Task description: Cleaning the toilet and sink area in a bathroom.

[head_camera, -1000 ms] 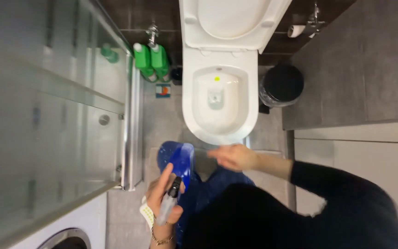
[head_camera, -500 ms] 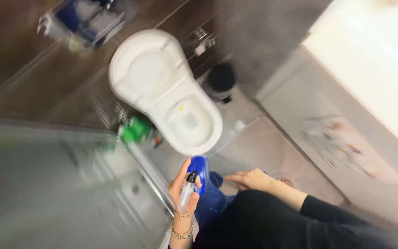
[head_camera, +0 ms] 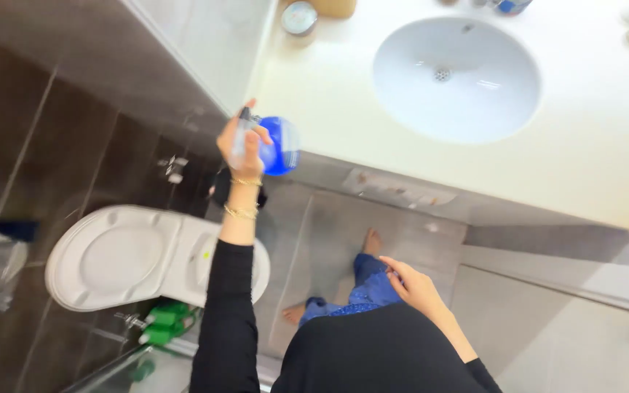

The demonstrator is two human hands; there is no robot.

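Fingers (head_camera: 245,149) of the left hand (head_camera: 244,145) wrap a blue spray bottle (head_camera: 274,145), raised beside the white counter (head_camera: 591,167).

Head view: its long axis lies roughly level, blue body pointing toward the sink (head_camera: 456,80) (nozzle end hidden behind the grip). The right hand (head_camera: 415,285) hangs low at the hip, loosely open, empty, well apart from the bottle.

The left arm, in a black sleeve, stretches forward and up, with thin gold bracelets at the bare wrist. The left hand (head_camera: 245,145) is raised, its fingers curled tightly in a grip. The right arm bends close to the body; the right hand (head_camera: 416,285) hangs loose, fingers relaxed and empty.
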